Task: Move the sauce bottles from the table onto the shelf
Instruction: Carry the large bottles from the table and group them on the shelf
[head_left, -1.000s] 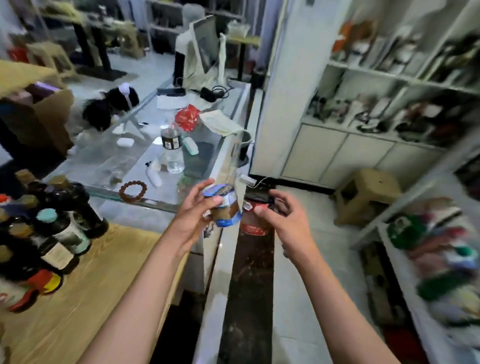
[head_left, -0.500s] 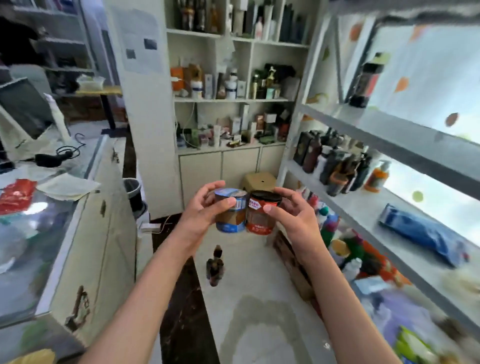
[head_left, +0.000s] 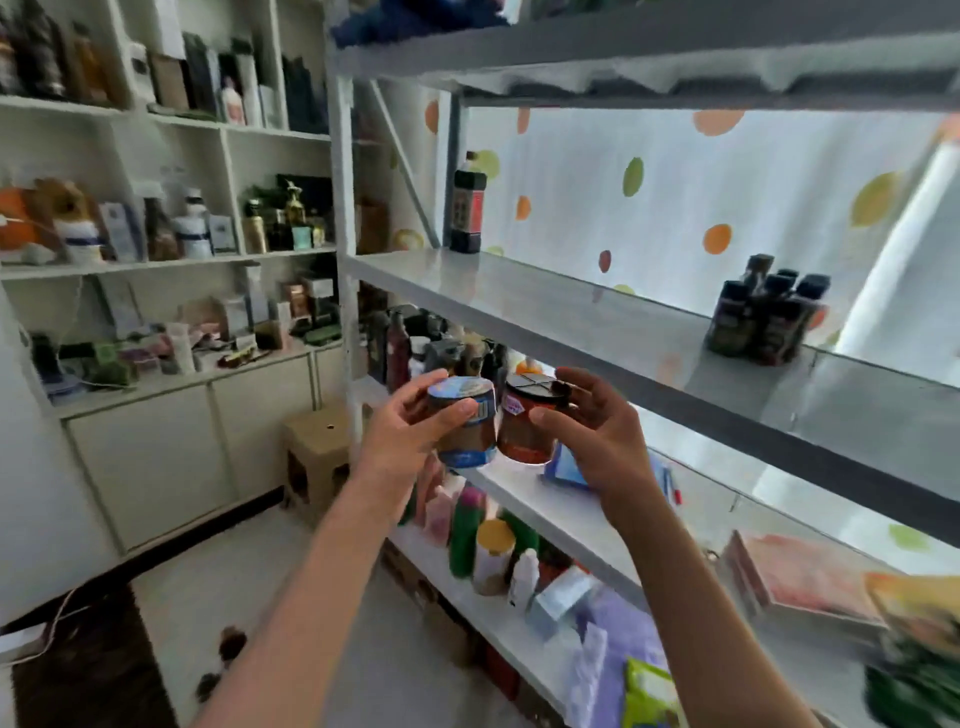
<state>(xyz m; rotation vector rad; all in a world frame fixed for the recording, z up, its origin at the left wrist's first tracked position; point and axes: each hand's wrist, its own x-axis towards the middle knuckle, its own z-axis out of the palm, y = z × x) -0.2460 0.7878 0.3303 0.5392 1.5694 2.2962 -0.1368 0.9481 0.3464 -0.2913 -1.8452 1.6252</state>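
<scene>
At frame centre, your left hand (head_left: 410, 441) grips the blue-lidded brown jar (head_left: 462, 422) and your right hand (head_left: 597, 436) the black-lidded red jar (head_left: 525, 418); set these 2 upright on the grey metal shelf (head_left: 597, 332).

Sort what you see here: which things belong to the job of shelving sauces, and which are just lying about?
Belong to the job:
blue-lidded jar, gripped by the left hand
red sauce jar, gripped by the right hand
grey shelf

Just lying about:
tan stool
white cabinet
dotted curtain
</scene>
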